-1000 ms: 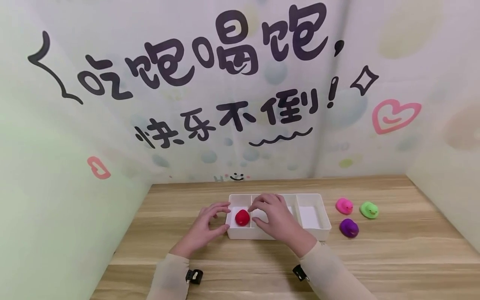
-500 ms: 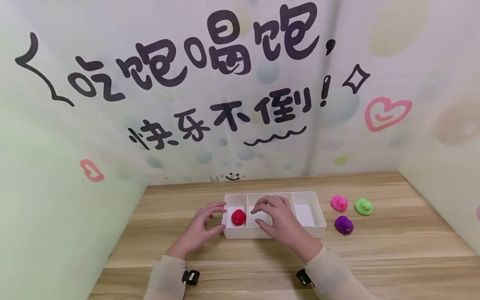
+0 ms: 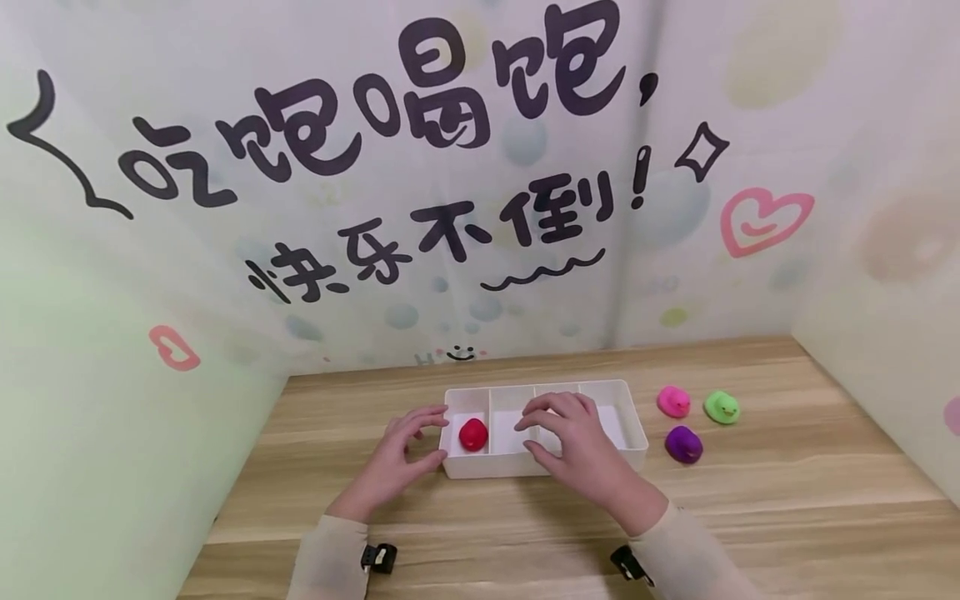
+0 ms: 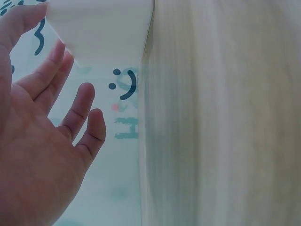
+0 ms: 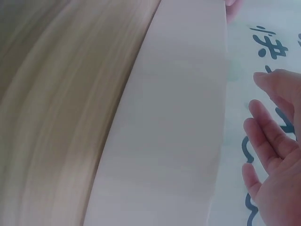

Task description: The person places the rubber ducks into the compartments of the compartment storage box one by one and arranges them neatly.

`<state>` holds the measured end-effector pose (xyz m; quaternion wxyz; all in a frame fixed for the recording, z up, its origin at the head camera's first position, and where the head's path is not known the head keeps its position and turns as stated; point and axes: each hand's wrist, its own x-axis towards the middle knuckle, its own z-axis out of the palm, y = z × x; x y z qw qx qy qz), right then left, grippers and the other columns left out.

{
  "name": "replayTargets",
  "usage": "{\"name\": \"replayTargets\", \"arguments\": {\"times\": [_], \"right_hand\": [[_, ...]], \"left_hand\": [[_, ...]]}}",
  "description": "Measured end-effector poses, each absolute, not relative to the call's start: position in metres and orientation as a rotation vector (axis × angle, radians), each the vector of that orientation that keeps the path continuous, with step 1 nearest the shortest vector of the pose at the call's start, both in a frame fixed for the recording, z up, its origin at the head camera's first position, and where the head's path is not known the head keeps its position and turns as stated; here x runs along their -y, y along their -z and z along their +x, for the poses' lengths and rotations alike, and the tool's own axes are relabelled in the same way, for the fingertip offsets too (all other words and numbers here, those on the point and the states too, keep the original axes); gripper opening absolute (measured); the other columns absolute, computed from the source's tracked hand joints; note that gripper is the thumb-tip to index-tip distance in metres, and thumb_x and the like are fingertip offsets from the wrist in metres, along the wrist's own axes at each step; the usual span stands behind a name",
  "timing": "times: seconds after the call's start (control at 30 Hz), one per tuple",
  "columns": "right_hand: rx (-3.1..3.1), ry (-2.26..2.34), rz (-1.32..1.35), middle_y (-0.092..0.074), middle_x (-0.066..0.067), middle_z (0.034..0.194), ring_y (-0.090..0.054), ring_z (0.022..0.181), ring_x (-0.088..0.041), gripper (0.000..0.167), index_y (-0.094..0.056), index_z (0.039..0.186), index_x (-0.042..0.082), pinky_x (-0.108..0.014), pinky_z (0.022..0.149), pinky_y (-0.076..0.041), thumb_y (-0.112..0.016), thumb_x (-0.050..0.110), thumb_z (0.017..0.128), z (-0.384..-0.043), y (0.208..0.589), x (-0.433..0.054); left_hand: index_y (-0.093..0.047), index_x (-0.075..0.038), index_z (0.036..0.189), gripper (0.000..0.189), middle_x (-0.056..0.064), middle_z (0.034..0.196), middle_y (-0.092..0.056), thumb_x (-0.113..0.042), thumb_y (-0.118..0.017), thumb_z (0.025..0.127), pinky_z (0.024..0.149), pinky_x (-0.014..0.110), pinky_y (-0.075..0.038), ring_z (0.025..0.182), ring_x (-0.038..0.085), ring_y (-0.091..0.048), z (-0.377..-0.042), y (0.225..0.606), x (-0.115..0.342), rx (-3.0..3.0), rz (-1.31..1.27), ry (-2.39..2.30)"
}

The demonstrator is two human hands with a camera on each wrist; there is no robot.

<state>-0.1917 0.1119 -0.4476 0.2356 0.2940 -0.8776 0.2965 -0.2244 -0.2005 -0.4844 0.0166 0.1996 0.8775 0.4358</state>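
Note:
A white divided box (image 3: 495, 465) stands on the table. In its leftmost compartment lies a small, rounded red toy (image 3: 473, 435). My left hand (image 3: 393, 457) touches the box's left end, thumb near the front corner and fingertips further back along the rim. The left wrist view shows that hand (image 4: 42, 127) with its other fingers spread. My right hand (image 3: 581, 442) hovers over the middle compartments with fingers loosely bent and nothing between them, partly covering the dividers. In the right wrist view the hand (image 5: 277, 141) is above the box's long front wall (image 5: 164, 113).
Right of the box sit a pink toy duck (image 3: 674, 402), a green toy duck (image 3: 722, 407) and a purple toy duck (image 3: 684, 446). The wooden table (image 3: 525, 533) meets a printed cloth backdrop (image 3: 375, 325) behind the box.
My right hand has drawn to the right, away from the red toy and over the middle of the box. The left hand stays at the box's left end. The head view has shifted slightly.

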Motion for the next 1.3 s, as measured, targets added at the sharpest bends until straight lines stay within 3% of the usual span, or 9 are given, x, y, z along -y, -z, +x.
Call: {"name": "replayTargets", "arguments": {"times": [0.33, 0.6, 0.87, 1.07, 1.3], "right_hand": [[2.311, -0.789, 0.764, -0.069, -0.003, 0.111, -0.063, 0.108, -0.026, 0.027, -0.076, 0.097, 0.017, -0.053, 0.097, -0.033, -0.089, 0.006, 0.076, -0.190, 0.455, -0.149], [2.309, -0.785, 0.723, -0.069, -0.003, 0.113, -0.062, 0.109, -0.028, 0.035, -0.075, 0.100, 0.017, -0.054, 0.096, -0.031, -0.089, 0.000, 0.073, -0.184, 0.450, -0.183], [2.340, -0.755, 0.631, -0.070, -0.004, 0.111, -0.059, 0.107, -0.027, 0.037, -0.076, 0.100, 0.016, -0.063, 0.098, -0.028, -0.088, -0.003, 0.070, -0.178, 0.452, -0.222], [2.384, -0.721, 0.577, -0.070, -0.008, 0.115, -0.057, 0.111, -0.036, 0.039, -0.075, 0.101, 0.018, -0.063, 0.093, -0.027, -0.088, -0.001, 0.070, -0.172, 0.456, -0.250], [2.422, -0.642, 0.511, -0.070, -0.009, 0.111, -0.057, 0.104, -0.034, 0.041, -0.075, 0.099, 0.019, -0.060, 0.088, -0.028, -0.091, 0.000, 0.066, -0.168, 0.456, -0.271]], "left_hand": [[-0.065, -0.023, 0.132, 0.041, -0.010, 0.156, -0.050, -0.022, -0.078, 0.093, 0.097, 0.042, -0.044, 0.119, 0.022, -0.048, -0.223, 0.485, 0.201, -2.744, 0.604, -1.338], [-0.065, -0.025, 0.130, 0.040, -0.008, 0.156, -0.051, -0.020, -0.078, 0.093, 0.099, 0.046, -0.045, 0.123, 0.031, -0.048, -0.221, 0.484, 0.201, -2.734, 0.620, -1.370], [-0.064, -0.021, 0.133, 0.041, -0.013, 0.156, -0.048, -0.022, -0.077, 0.094, 0.100, 0.049, -0.044, 0.125, 0.034, -0.048, -0.222, 0.481, 0.200, -2.721, 0.579, -1.351], [-0.064, -0.022, 0.134, 0.042, -0.013, 0.157, -0.048, -0.025, -0.077, 0.094, 0.101, 0.049, -0.044, 0.125, 0.032, -0.048, -0.223, 0.481, 0.200, -2.716, 0.583, -1.338], [-0.063, -0.022, 0.134, 0.042, -0.008, 0.158, -0.048, -0.022, -0.077, 0.094, 0.099, 0.046, -0.045, 0.124, 0.033, -0.048, -0.225, 0.483, 0.200, -2.740, 0.603, -1.324]]}}
